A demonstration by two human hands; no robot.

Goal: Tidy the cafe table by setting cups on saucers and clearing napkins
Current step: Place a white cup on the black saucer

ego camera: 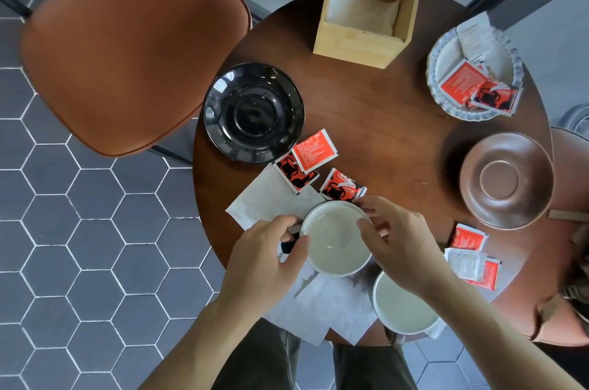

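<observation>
Currently, left hand [267, 249] fingers grip the cup [334, 238] handle; right hand [398, 239] fingertips pinch its rim.

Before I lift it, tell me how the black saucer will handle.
The black saucer looks glazed and glossy, so probably slick under the fingers. It is likely rigid and breakable, so chipping is a risk if dropped. It is flat, wide and empty, so it should slide rather than tip if pushed.

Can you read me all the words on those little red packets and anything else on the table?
Red and black packets beside the black saucer: printed, too blurry to read.
Packets in the white dish: too blurry.
Packets at the table's right edge: too small to read.
Wooden napkin box, cups and napkins: no words visible.
</observation>
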